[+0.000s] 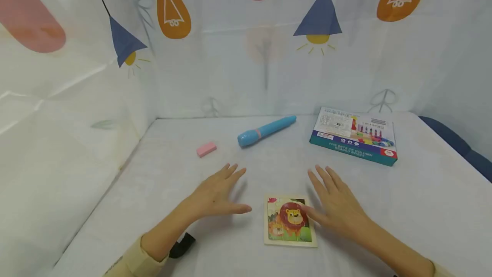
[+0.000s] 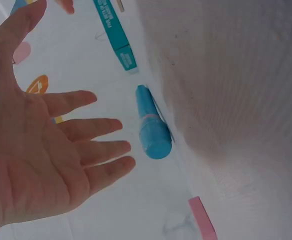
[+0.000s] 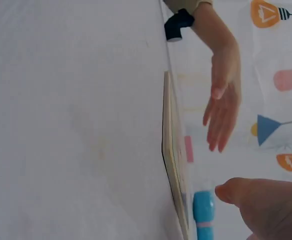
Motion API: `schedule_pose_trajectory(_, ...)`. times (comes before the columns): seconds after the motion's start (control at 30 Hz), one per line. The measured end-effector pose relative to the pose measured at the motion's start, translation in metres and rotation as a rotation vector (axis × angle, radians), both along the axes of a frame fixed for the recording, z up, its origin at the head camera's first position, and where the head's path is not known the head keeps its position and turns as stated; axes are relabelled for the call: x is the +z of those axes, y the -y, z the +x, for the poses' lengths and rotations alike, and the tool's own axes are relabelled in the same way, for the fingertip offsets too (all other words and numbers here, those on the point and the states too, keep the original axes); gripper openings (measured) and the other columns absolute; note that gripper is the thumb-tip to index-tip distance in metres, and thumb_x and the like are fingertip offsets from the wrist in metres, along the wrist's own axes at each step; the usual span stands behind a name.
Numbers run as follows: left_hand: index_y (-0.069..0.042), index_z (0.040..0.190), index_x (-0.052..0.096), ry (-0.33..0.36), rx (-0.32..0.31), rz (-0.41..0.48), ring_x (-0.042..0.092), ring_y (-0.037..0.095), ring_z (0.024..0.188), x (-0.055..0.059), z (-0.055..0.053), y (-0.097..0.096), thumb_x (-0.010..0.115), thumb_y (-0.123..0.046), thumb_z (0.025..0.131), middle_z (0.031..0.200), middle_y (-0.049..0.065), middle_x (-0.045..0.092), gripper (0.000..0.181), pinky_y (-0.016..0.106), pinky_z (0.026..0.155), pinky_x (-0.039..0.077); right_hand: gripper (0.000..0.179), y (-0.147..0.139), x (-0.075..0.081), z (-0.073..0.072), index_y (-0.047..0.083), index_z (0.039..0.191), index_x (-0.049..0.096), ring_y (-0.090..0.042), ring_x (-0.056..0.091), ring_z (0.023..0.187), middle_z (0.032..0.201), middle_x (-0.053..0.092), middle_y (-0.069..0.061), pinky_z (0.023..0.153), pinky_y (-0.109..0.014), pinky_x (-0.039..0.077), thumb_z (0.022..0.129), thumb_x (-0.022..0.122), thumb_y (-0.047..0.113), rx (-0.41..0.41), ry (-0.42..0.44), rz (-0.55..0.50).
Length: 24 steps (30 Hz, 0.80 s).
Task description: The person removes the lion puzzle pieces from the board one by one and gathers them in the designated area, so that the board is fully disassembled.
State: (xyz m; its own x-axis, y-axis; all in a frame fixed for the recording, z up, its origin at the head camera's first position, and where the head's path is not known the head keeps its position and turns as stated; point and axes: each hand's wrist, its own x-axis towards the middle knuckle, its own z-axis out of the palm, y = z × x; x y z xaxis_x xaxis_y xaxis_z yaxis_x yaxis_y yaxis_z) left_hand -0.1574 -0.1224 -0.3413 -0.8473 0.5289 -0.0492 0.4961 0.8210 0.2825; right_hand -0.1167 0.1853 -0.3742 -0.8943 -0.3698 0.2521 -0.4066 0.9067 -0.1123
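Note:
A square lion puzzle (image 1: 291, 221) in a pale wooden frame lies flat on the white table, nearest to the right hand. My left hand (image 1: 217, 193) is held over the table to the left of the puzzle, fingers spread and straight, holding nothing; its bare palm shows in the left wrist view. Across from it, my right hand (image 1: 338, 204) is also spread, with its thumb overlapping the puzzle's right edge in the head view. From the side, the right wrist view shows the puzzle's frame edge (image 3: 167, 130) lying on the tabletop.
Beyond the hands lie a pink eraser-like block (image 1: 206, 149) and a blue toy microphone (image 1: 266, 131). A flat boxed set (image 1: 353, 136), printed with beads, sits at the back right. Printed white sheeting (image 1: 230, 76) hangs behind the table, and a dark blue chair-like edge (image 1: 453, 140) shows at right.

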Motion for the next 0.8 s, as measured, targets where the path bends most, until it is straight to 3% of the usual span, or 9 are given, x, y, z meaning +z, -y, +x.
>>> schedule_pose_trajectory(0.27,-0.023,0.146,0.026,0.247,-0.199,0.006,0.013,0.023,0.138,-0.014,0.001,0.001,0.062,-0.066,0.071,0.151,0.006,0.018,0.093,0.047,0.103,0.025,0.075,0.013,-0.017,0.008,0.002,0.136,0.041,-0.033,0.036,0.122,0.135,0.040,-0.017,0.093,-0.052,0.035,0.082,0.059,0.051,0.014,0.083,-0.027)
schedule_pose_trajectory(0.37,-0.023,0.145,0.026,0.293,-0.259,0.024,0.012,0.022,0.138,-0.018,0.002,-0.001,0.062,-0.065,0.072,0.151,0.005,0.017,0.092,0.045,0.104,0.024,0.069,0.016,-0.019,0.010,0.002,0.131,0.047,-0.031,0.040,0.118,0.130,0.044,-0.015,0.093,-0.050,0.037,0.083,0.060,0.050,-0.003,0.099,-0.033)
schedule_pose_trajectory(0.5,-0.023,0.145,0.028,0.283,-0.336,0.016,0.012,0.023,0.138,-0.022,0.004,-0.004,0.060,-0.065,0.073,0.151,0.005,0.017,0.090,0.045,0.105,0.022,0.060,0.018,-0.018,0.013,0.001,0.123,0.056,-0.028,0.046,0.112,0.122,0.049,-0.013,0.089,-0.047,0.040,0.083,0.060,0.047,-0.012,0.106,-0.001)
schedule_pose_trajectory(0.63,-0.022,0.146,0.025,0.237,-0.407,-0.049,0.010,0.026,0.138,-0.024,0.007,-0.006,0.056,-0.066,0.076,0.152,0.006,0.014,0.089,0.045,0.106,0.020,0.054,0.020,-0.015,0.016,0.000,0.115,0.060,-0.028,0.051,0.107,0.116,0.053,-0.013,0.085,-0.047,0.044,0.083,0.062,0.044,-0.005,0.060,0.065)
schedule_pose_trajectory(0.8,-0.019,0.148,0.018,0.177,-0.440,-0.122,0.006,0.029,0.138,-0.025,0.015,-0.008,0.049,-0.069,0.078,0.152,0.010,0.008,0.091,0.045,0.107,0.016,0.050,0.023,-0.014,0.020,-0.001,0.110,0.060,-0.027,0.053,0.103,0.111,0.055,-0.013,0.083,-0.046,0.045,0.083,0.063,0.041,0.010,0.023,0.073)
